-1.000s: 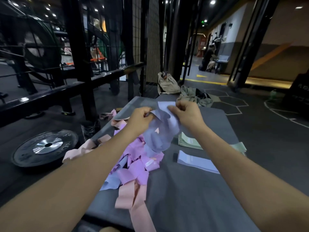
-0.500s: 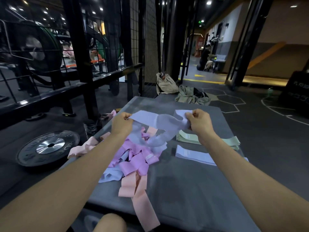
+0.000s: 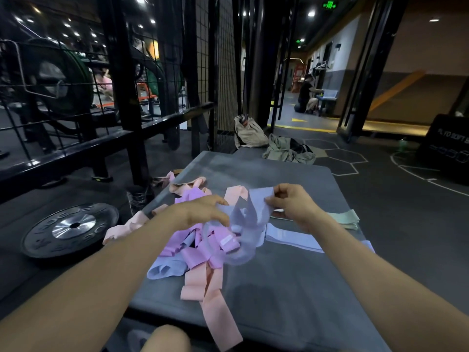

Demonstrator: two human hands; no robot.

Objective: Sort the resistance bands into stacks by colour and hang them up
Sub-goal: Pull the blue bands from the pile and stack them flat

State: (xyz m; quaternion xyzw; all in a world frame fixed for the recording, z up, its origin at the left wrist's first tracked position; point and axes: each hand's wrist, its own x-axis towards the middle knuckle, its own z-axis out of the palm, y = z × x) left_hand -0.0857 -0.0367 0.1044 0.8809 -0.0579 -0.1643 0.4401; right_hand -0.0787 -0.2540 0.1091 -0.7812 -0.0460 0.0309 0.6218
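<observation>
Both hands pinch a lavender band [image 3: 250,212] over grey mat [image 3: 291,288]: left hand [image 3: 203,212], right hand [image 3: 291,204]. Weight plate [image 3: 71,228] on dark gym floor, left of left hand.

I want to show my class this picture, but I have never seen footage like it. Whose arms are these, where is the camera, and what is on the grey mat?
The camera sits on a person's head, looking down at their own bare arms. The left hand and right hand both hold a pale blue band. On the grey mat lies a tangled pile of bands in pink, purple and blue. Beside it lie flat stacks: a blue stack and a green stack. A weight plate lies on the floor.
</observation>
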